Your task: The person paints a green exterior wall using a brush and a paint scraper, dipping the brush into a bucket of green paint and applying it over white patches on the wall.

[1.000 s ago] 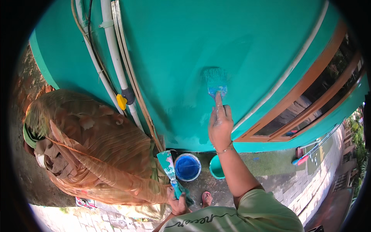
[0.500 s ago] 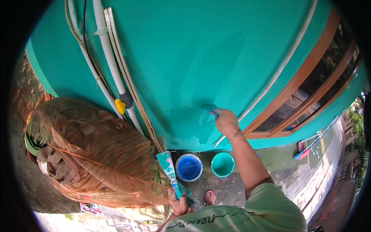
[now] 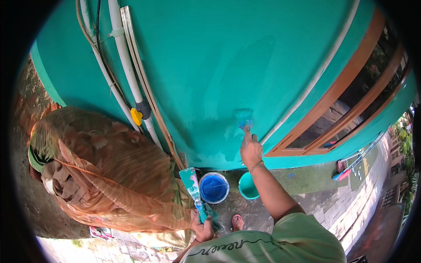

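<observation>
My left hand (image 3: 202, 225) is closed around the handle of a putty knife (image 3: 190, 183), its broad blade smeared with teal, white and pink. Something greenish and crumpled hangs beside that hand. With my arm stretched forward, my right hand (image 3: 251, 152) grips another flat, wide tool that looks like a putty knife (image 3: 244, 119), streaked blue and teal, against the teal wall (image 3: 197, 70). One finger lies along it. Darker damp-looking swathes mark the wall around it. Below stand a bucket with a blue inside (image 3: 214, 187) and a smaller teal-filled bucket (image 3: 248, 186), partly behind my right forearm.
White pipes (image 3: 125, 52) and a long thin strip run down the wall at left, with a yellow valve handle (image 3: 137, 116). A heap under sheer orange cloth (image 3: 109, 162) stands left. Another pipe (image 3: 318, 74) and a brown-framed window (image 3: 351, 94) are at right.
My right hand has moved slightly left and down, and its tool has turned from nearly sideways to pointing up, its broad face now showing. The left hand keeps hold of its putty knife.
</observation>
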A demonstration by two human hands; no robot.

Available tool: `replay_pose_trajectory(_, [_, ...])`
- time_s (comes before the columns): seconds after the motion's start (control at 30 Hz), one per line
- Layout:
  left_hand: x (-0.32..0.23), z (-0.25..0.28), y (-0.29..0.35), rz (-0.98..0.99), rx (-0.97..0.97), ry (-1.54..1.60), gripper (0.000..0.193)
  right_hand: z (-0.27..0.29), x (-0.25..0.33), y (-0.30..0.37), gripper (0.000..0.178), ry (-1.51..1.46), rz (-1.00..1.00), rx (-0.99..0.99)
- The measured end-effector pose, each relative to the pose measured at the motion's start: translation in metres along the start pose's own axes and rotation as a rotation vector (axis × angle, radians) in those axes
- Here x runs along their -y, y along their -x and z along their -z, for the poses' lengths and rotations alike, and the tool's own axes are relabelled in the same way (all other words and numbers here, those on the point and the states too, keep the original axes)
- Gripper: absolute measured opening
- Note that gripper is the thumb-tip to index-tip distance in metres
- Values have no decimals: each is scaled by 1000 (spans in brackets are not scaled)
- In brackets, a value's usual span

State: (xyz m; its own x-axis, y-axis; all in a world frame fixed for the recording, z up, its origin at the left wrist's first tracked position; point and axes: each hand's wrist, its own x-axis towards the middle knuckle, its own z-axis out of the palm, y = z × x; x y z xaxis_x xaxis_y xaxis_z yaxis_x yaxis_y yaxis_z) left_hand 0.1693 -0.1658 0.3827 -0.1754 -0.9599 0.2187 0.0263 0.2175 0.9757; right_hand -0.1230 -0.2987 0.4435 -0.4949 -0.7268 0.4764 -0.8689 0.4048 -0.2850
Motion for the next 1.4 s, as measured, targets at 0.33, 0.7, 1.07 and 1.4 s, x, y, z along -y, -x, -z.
replay_pose_trajectory(0.33, [-3, 2, 1, 34, -85, 25, 12, 105, 28, -66, 31, -138, 43, 227])
replay_pose_trajectory(0.7, [-4, -8, -8, -19, -67, 49, 13, 98, 76, -75, 64, 87, 240, -101])
replay_pose_trajectory(1.07, [5, 1, -1, -15, -111, 61, 12, 156, 88, -110, 27, -156, 327, 188])
replay_pose_trajectory(1.4, [-16, -2, -18, -80, -92, 77, 12, 139, 119, -105, 57, 84, 276, -136])
